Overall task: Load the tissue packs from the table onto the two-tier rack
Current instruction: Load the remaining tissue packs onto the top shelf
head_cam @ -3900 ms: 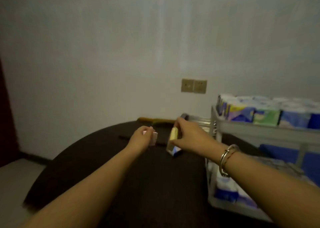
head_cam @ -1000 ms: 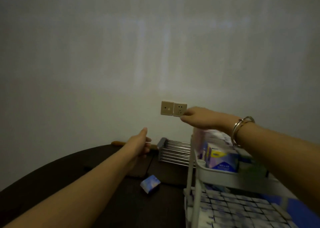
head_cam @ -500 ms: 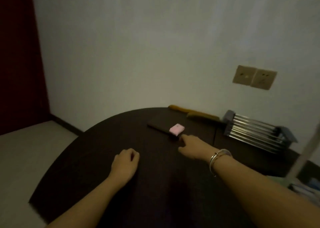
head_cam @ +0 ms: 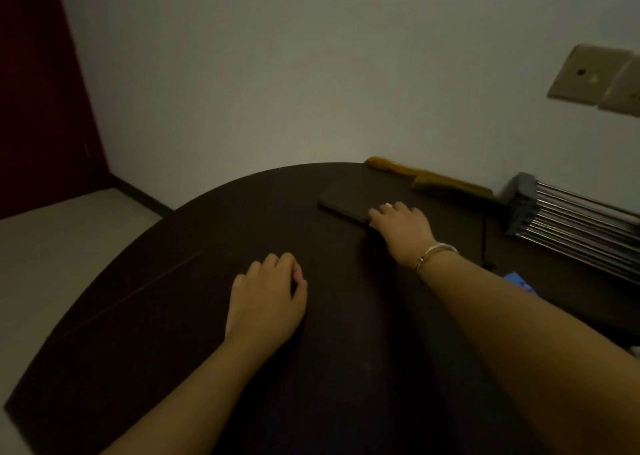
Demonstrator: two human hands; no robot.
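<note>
My right hand (head_cam: 403, 226) lies palm down at the near corner of a dark flat board (head_cam: 343, 196) on the round dark table (head_cam: 166, 281). Its fingers curl over the pink tissue pack (head_cam: 385, 206), of which only a pale sliver shows at the fingertips. My left hand (head_cam: 266, 299) rests on the table nearer to me, fingers loosely curled with nothing in them. A blue tissue pack (head_cam: 517, 281) peeks out behind my right forearm. The two-tier rack is out of view.
A metal slatted rack (head_cam: 571, 222) lies at the table's back right by the wall. Yellow objects (head_cam: 429, 175) lie along the far edge. Wall sockets (head_cam: 588, 74) are at the upper right. A dark red door (head_cam: 38, 91) stands at the left.
My right hand has reached forward and come down over the pink pack, which was in plain sight half a second ago. The left hand has stayed put on the table.
</note>
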